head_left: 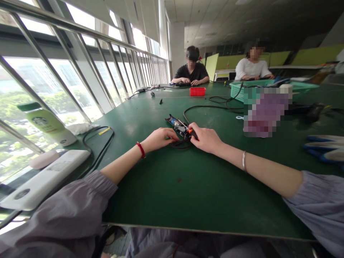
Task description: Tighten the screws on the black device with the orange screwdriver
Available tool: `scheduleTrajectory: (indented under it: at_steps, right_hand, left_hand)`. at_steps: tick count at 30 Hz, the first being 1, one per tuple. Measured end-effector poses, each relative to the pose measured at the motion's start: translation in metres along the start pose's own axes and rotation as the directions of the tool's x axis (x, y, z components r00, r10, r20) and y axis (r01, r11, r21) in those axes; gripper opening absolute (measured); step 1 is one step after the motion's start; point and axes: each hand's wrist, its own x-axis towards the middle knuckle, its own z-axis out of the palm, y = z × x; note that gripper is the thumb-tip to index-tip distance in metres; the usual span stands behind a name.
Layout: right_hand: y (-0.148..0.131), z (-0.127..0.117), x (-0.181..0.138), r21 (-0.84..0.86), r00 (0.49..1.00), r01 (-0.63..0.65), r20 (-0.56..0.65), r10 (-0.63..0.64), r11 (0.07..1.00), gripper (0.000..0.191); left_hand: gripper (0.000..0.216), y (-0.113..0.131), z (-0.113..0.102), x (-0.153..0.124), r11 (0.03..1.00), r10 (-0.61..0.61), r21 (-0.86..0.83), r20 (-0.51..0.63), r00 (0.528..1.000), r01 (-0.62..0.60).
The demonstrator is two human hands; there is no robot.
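Observation:
An opened corded power tool (176, 124) lies on the green table, its blue and silver motor and thin wires exposed in a black half-shell. My right hand (206, 139) is closed round a screwdriver (191, 132) with an orange and black handle, its shaft lying over the tool's inner parts. At the tool's near end, my left hand (162, 138) has its fingers curled in against the body and wires; its fingertips are partly hidden. A black power cord (188, 109) loops behind the tool and runs to the right.
On the left are a green-capped bottle (48, 123), a white power bank (45, 179) and a cable (111, 138). A red bin (197, 91) and teal basket (238, 92) stand farther back. Gloves (326, 147) lie right. Two people sit across the table.

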Motion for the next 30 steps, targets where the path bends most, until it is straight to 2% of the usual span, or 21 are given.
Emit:
scheduleTrajectory:
  at_steps: [4,9,20,23,30]
  right_hand:
    - [0.0,-0.001,-0.001,-0.009,1.0,0.011,0.008,-0.011,1.0,0.034]
    - [0.0,-0.001,-0.001,-0.02,1.0,0.02,0.004,-0.02,1.0,0.034]
    - [-0.001,-0.002,-0.001,-0.036,0.999,0.031,0.014,-0.03,0.999,0.035]
    - [-0.002,-0.002,-0.001,-0.039,0.999,0.033,0.024,-0.033,0.999,0.035]
    - [-0.001,-0.003,-0.001,-0.044,0.999,0.043,0.033,-0.041,0.998,0.036]
  left_hand:
    - [0.021,0.0,-0.007,0.0,0.998,0.058,-0.031,0.09,0.994,-0.056]
    - [0.023,0.002,-0.011,0.001,0.997,0.068,0.025,0.146,0.987,-0.073]
    - [0.023,0.004,0.012,0.001,0.977,0.062,0.21,-0.065,0.996,-0.047]
    - [0.025,0.004,0.015,0.002,0.98,0.018,0.201,-0.136,0.991,0.01]
    - [0.017,0.003,0.018,0.004,0.993,-0.033,0.108,-0.199,0.98,0.055]
